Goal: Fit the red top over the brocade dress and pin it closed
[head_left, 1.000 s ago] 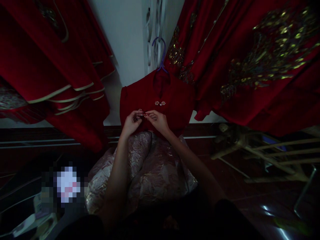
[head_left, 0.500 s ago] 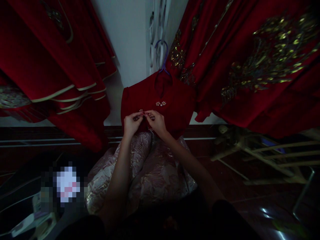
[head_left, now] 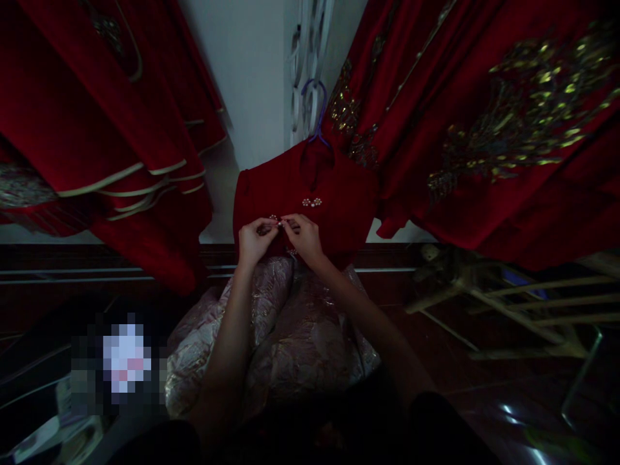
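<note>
Your left hand (head_left: 252,244) and right hand (head_left: 305,237) meet at the front of a red top (head_left: 346,223); each grip is a fingertip pinch on a small fastener (head_left: 279,223), partly hidden by your fingers; the top hangs from a purple hanger (head_left: 321,116) near the pale wall (head_left: 252,77); a beaded clasp (head_left: 311,203) sits above your right hand; shiny cloth (head_left: 305,329) spreads below your hands, under your forearms.

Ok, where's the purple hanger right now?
In the head view, the purple hanger shows above and slightly right of centre, rising from the neckline of the red garment, just left of the gold-sequinned red cloth.
</note>
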{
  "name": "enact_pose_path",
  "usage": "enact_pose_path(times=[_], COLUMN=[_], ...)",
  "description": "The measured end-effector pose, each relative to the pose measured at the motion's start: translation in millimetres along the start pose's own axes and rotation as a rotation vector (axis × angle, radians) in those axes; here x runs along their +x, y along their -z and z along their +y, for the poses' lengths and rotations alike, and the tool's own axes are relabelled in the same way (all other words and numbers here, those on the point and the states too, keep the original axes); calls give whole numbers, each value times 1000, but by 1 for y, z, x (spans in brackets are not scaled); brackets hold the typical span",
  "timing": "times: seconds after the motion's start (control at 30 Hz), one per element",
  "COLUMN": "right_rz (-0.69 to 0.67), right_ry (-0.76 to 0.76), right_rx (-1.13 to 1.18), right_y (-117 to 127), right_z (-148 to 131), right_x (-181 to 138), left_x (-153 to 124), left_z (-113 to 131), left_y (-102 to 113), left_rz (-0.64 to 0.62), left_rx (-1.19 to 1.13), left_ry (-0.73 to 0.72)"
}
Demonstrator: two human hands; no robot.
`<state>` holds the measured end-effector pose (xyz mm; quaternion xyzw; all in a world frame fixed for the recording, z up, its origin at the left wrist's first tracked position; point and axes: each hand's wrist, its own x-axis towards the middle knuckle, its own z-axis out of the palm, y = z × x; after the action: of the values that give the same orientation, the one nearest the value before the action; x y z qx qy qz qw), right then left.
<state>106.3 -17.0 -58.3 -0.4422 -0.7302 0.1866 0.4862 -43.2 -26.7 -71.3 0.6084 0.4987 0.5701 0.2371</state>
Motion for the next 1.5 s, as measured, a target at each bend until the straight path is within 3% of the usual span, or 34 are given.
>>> enact_pose_path(times=[0.23,0.37,0.43,0.57,0.63,0.77,0.97,1.2,1.37,1.5], right_rz=[-118,-183,-237,-276,-288,-366,-321,-209,-140,-154], right_ry=[-98,-256,-349,-368,-376,-296,-244,-216,-194,-204], right_rx=[69,100,110,130,125,30,-140,-114,-88,60], right_y=[20,51,64,68,61,41,21,10,7,14], right_z=[2,26,40,48,44,38,48,55,48,37], right_x=[-14,-48,-58,-57,-55,-62,-76,-79,-80,-74], left_x=[1,-5,-8,-8,-8,-8,-7,-6,-6,-6], left_z=[-1,5,6,0,-4,-9,-11,-14,-10,0], left_y=[10,29,36,38,35,29,28,27,30,35], left_rz=[-133,-453,-557,-461,-402,-448,-493,-522,-526,-479], left_rx=[-193,-41,104,404,468,478,620,630,532,389], left_ry=[148,314,291,55,12,33,67,104,100,88])
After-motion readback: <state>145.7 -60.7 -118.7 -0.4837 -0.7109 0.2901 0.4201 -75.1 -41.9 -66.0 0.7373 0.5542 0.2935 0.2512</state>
